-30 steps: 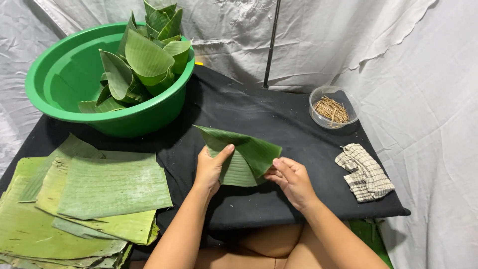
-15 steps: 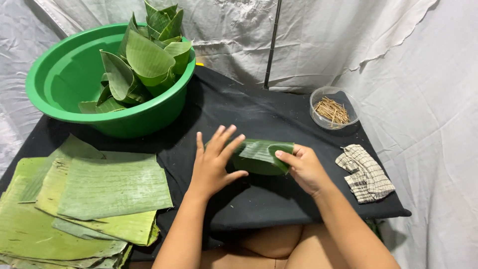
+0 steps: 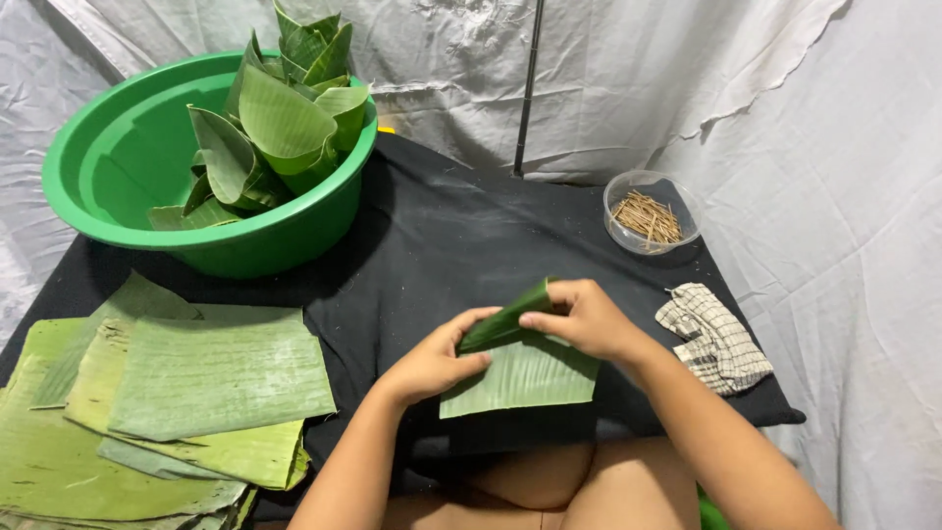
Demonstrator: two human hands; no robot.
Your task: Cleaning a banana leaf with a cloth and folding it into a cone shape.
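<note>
A piece of banana leaf (image 3: 525, 373) lies on the black table (image 3: 442, 245) in front of me, with its top edge folded over into a dark green strip. My left hand (image 3: 437, 358) pinches the left end of that fold. My right hand (image 3: 584, 319) grips the right end of the fold from above. Both hands press the leaf against the cloth near the table's front edge.
A green plastic basin (image 3: 118, 167) at the back left holds several folded leaf cones (image 3: 280, 128). A stack of flat banana leaves (image 3: 167, 393) lies at the front left. A clear bowl of small wooden sticks (image 3: 648, 216) and a checked cloth (image 3: 711, 339) sit at the right.
The leaf was held up as a cone, then pressed down and flattened. Now both hands fold its top edge over, and the pale underside lies spread toward me.
</note>
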